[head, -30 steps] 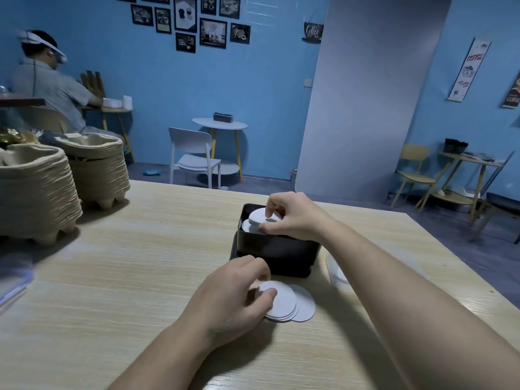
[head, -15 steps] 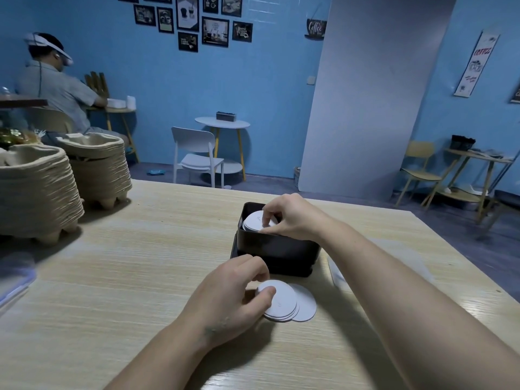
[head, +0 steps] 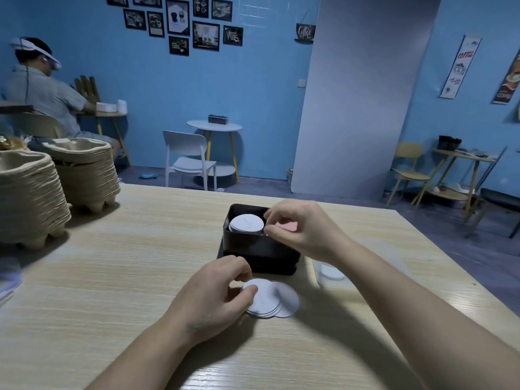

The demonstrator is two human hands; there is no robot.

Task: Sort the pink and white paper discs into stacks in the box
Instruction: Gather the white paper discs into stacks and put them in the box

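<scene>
A black box (head: 253, 243) stands mid-table with a stack of white discs (head: 247, 223) in its left half. Pink discs (head: 288, 226) show in its right half, partly hidden under my right hand (head: 301, 226), which hovers over the box with fingers curled and apart, holding nothing that I can see. A small loose pile of white discs (head: 271, 298) lies on the table in front of the box. My left hand (head: 216, 294) rests on that pile's left edge, thumb pressing the top disc and fingers bent around it.
Two tall stacks of pulp trays (head: 31, 192) stand at the table's left. A clear plastic bag with a white disc (head: 332, 271) lies right of the box, behind my right forearm. A person sits at a far table (head: 39, 91). Chairs and small tables stand beyond.
My right hand has let the white disc down onto the stack in the box and shifted right, uncovering the stack. My left hand stays on the table pile.
</scene>
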